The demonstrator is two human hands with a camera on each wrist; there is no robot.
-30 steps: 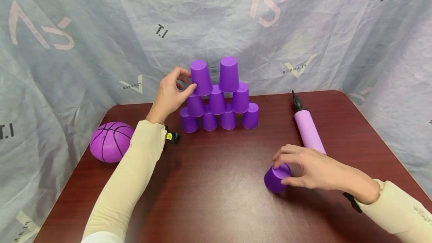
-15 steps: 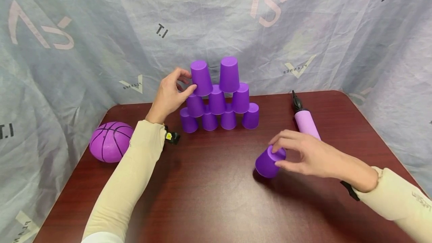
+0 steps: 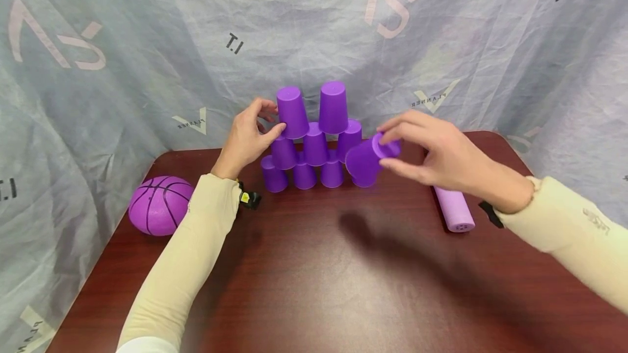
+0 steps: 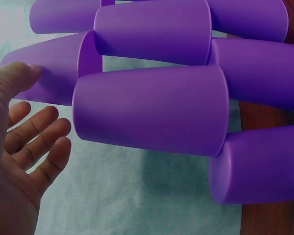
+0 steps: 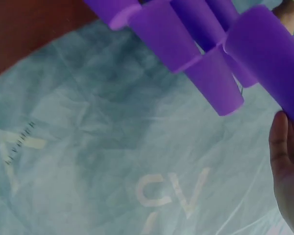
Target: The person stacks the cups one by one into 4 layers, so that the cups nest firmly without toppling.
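Note:
Several upside-down purple plastic cups stand stacked in rows at the table's back, with two cups on the top level and a gap between them. My left hand (image 3: 247, 138) is at the upper left cup (image 3: 295, 116), thumb on its front side and fingers at its left edge. In the left wrist view the thumb (image 4: 24, 76) lies on that cup (image 4: 56, 58), the other fingers loosely bent beside it. My right hand (image 3: 444, 157) grips another purple cup (image 3: 364, 158) by its base end, tilted with its mouth to the left. It overlaps the stack's lower right cup (image 3: 365, 180).
A purple basketball (image 3: 161, 206) lies at the table's left edge. On the right lies a lilac hand pump (image 3: 453, 208), partly hidden behind my right hand. A printed grey cloth (image 3: 275, 10) hangs behind the dark red-brown table (image 3: 294, 287).
My right hand has lifted its cup off the front right of the table and carried it up, back and left toward the stack, tilting it. The left hand has stayed in place.

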